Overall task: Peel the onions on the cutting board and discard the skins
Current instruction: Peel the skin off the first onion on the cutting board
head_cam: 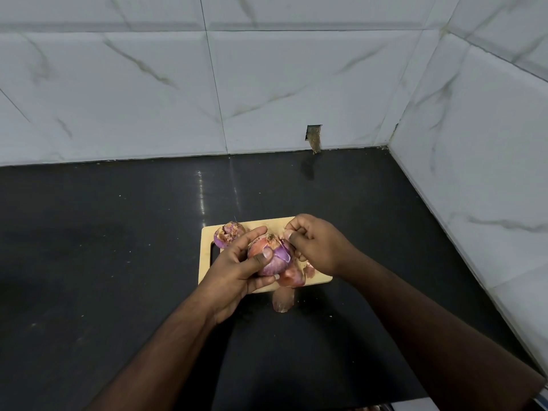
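Note:
My left hand (237,272) grips a red onion (274,256) above a small wooden cutting board (206,256). The onion is partly peeled, purple on its right side and still papery on its left. My right hand (314,247) pinches a strip of its skin at the onion's upper right. A second onion (229,234) lies at the board's far left corner, partly covered in dry skin. Loose skins (292,277) lie on the board under the held onion, and one skin piece (283,301) rests on the counter just off the board's near edge.
The board sits on a black stone counter (118,262). White marble-look tiled walls close the back and the right side, meeting in a corner at the far right. A small cut-out hole (313,137) shows in the back wall near counter level.

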The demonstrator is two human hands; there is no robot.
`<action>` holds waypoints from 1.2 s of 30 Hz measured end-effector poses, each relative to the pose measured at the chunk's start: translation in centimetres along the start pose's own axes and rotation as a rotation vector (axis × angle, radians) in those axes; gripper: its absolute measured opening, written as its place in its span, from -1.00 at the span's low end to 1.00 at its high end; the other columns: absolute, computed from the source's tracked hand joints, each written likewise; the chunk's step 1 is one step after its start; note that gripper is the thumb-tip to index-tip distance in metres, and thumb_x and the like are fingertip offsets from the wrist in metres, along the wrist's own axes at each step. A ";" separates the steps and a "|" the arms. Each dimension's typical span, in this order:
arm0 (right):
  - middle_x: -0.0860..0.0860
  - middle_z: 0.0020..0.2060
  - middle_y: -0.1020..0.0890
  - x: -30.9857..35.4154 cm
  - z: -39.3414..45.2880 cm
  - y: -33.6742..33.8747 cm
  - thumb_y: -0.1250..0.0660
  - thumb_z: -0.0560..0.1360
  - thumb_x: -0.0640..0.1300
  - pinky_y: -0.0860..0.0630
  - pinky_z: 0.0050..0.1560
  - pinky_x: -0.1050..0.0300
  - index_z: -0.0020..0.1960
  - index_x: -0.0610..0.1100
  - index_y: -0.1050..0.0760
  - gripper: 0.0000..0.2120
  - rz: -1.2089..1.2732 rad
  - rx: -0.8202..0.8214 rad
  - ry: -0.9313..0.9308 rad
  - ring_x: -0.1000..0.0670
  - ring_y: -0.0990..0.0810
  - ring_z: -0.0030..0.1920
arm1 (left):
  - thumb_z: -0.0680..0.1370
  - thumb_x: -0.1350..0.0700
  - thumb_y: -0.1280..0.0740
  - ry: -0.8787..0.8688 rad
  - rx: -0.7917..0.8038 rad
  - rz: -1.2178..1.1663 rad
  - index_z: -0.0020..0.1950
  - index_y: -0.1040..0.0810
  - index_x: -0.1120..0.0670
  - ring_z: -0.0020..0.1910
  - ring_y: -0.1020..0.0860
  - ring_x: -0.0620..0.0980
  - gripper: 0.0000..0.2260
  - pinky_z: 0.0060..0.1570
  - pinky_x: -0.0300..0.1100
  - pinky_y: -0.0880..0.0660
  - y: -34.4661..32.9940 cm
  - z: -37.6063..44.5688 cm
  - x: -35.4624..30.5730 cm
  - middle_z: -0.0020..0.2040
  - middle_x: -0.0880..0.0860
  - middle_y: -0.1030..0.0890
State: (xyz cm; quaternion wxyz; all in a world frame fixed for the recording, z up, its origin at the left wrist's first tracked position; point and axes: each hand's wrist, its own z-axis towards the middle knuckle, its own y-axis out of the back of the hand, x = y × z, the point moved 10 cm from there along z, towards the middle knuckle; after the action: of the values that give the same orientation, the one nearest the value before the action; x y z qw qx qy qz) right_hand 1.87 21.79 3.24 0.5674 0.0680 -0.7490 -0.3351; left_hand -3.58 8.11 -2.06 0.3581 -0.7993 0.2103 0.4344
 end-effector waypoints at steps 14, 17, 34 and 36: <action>0.05 -0.18 -0.66 -2.6 0.0 1.1 -0.36 0.55 -0.17 -0.67 -0.16 -0.03 -0.05 -0.09 -0.58 -0.97 -0.050 -0.068 -0.101 0.06 -0.66 -0.20 | 0.56 0.24 -0.40 0.018 -0.011 -0.036 0.41 -0.52 -0.05 0.14 -0.69 0.10 -0.56 0.02 0.02 -0.68 0.4 0.3 0.3 0.23 0.07 -0.69; -0.10 0.00 -0.65 -3.3 -0.3 -0.7 -0.34 0.59 -0.13 -0.67 -0.27 -0.01 0.07 -0.12 -0.55 -0.90 0.358 0.025 -0.229 -0.07 -0.71 -0.09 | 0.56 0.24 -0.39 0.028 -0.013 -0.036 0.39 -0.53 -0.05 0.10 -0.70 0.09 -0.58 0.01 0.01 -0.67 0.5 0.4 0.4 0.19 0.05 -0.71; 0.18 -0.01 -0.70 -3.3 0.6 -1.4 -0.40 0.54 -0.16 -0.44 -0.11 0.49 0.12 -0.01 -0.67 -0.82 -0.049 -0.044 -0.027 0.27 -0.61 -0.06 | 0.47 0.36 -0.47 0.043 -0.080 0.003 0.35 -0.43 0.01 -0.11 -0.71 0.03 -0.47 -0.31 -0.18 -0.60 1.3 0.9 1.0 0.19 0.19 -0.67; 0.19 0.05 -0.69 -3.3 0.6 -1.3 -0.39 0.55 -0.16 -0.43 -0.03 0.45 0.14 0.02 -0.67 -0.79 -0.068 -0.032 -0.016 0.25 -0.59 0.02 | 0.47 0.40 -0.45 0.039 -0.103 0.021 0.34 -0.43 0.01 -0.20 -0.69 -0.06 -0.48 -0.35 -0.21 -0.57 1.6 1.0 1.1 0.16 0.17 -0.64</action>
State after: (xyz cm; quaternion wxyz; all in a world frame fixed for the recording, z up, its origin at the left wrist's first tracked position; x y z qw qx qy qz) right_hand 2.05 22.63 -0.26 0.5507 0.0816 -0.7454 -0.3667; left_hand -4.53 7.77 -3.97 0.3076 -0.8227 0.2028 0.4329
